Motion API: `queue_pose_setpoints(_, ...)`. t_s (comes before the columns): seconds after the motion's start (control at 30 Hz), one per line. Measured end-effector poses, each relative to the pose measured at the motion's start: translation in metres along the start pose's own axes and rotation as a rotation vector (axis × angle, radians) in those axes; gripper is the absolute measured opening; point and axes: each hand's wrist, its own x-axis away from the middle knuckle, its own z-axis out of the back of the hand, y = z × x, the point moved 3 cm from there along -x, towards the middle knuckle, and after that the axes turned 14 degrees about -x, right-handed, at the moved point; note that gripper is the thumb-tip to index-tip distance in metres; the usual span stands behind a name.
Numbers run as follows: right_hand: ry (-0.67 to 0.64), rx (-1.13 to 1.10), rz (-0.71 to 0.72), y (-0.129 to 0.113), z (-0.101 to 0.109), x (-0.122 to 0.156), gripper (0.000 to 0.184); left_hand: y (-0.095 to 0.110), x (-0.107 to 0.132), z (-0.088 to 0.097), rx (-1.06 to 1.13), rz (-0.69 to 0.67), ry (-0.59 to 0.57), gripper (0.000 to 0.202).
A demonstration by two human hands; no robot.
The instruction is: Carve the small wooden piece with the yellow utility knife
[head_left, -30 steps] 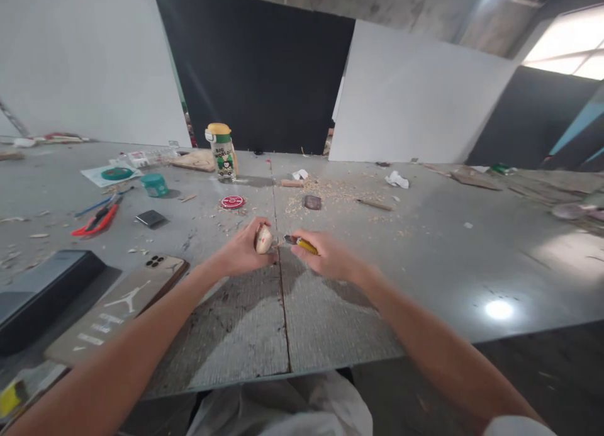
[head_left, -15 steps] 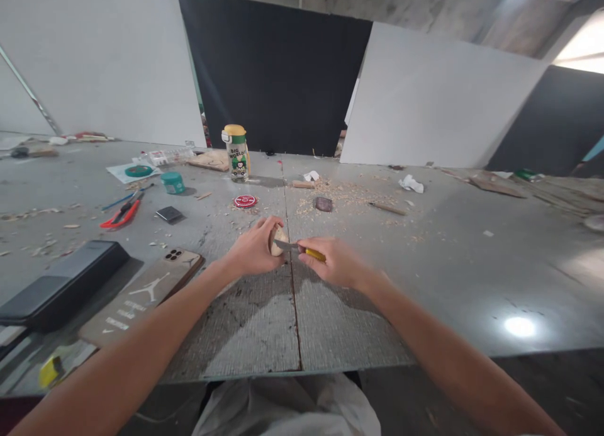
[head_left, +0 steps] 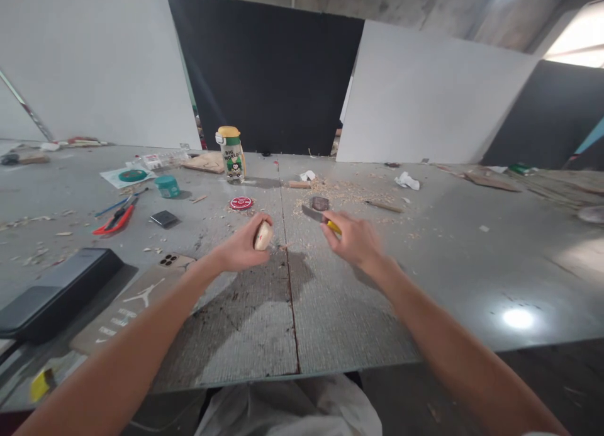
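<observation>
My left hand (head_left: 243,244) is closed round a small pale block (head_left: 263,236), likely wood, with a faint reddish mark on the face turned to me. In my right hand (head_left: 352,240) is a knife (head_left: 314,214) with a yellow handle, its blade pointing left and up. Blade and block are apart, with a gap over the table seam. Just beyond the blade lies a dark brownish block (head_left: 319,203). A red round disc (head_left: 241,203) rests on the table past my left hand.
Wood shavings (head_left: 337,190) lie across the table. A drink bottle (head_left: 231,154), a teal jar (head_left: 167,186), a red-handled cutter (head_left: 117,219), a phone (head_left: 127,304) and a black case (head_left: 61,291) stand or lie left. A thin tool (head_left: 384,206) and crumpled tissue (head_left: 407,180) lie right.
My right hand has drawn the knife away from the block, rightward and slightly up. My left hand has shifted a little left, turning the block's face toward me.
</observation>
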Motion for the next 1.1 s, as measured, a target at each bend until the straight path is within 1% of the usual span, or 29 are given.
queue_pose_setpoints(0.03,0.024,-0.013,-0.021,0.004,0.001,-0.001,0.036,0.000,0.000,0.001,-0.014,0.004,0.016,0.047)
queue_pose_setpoints(0.1,0.009,-0.071,-0.017,0.003,0.000,-0.001,0.036,0.001,-0.001,0.001,-0.044,-0.005,0.050,0.047)
queue_pose_setpoints(0.17,-0.039,-0.155,0.024,-0.009,-0.005,0.001,0.035,0.002,-0.001,-0.001,-0.080,-0.023,0.082,0.048)
queue_pose_setpoints(0.23,-0.087,-0.221,0.078,-0.026,-0.009,0.006,0.033,0.004,-0.001,-0.005,-0.112,-0.016,0.112,0.049)
queue_pose_setpoints(0.33,-0.181,-0.252,0.143,-0.049,-0.014,0.014,0.029,0.007,0.001,-0.008,-0.142,0.020,0.135,0.051)
queue_pose_setpoints(0.4,-0.226,-0.247,0.157,-0.056,-0.015,0.017,0.027,0.011,0.002,-0.008,-0.171,0.033,0.141,0.054)
queue_pose_setpoints(0.57,-0.221,-0.232,0.134,-0.058,-0.015,0.019,0.027,0.021,0.005,-0.005,-0.249,0.068,0.147,0.055)
queue_pose_setpoints(0.73,-0.219,-0.204,0.105,-0.059,-0.016,0.018,0.026,0.025,0.006,-0.004,-0.288,0.099,0.154,0.055)
queue_pose_setpoints(0.83,-0.220,-0.204,0.106,-0.059,-0.016,0.018,0.026,0.024,0.005,-0.004,-0.293,0.111,0.145,0.054)
queue_pose_setpoints(0.93,-0.213,-0.186,0.110,-0.058,-0.016,0.017,0.027,0.022,0.004,-0.004,-0.287,0.090,0.131,0.053)
queue_pose_setpoints(1.1,-0.160,-0.072,0.105,-0.058,-0.015,0.017,0.028,0.014,0.001,-0.008,-0.208,0.060,0.099,0.051)
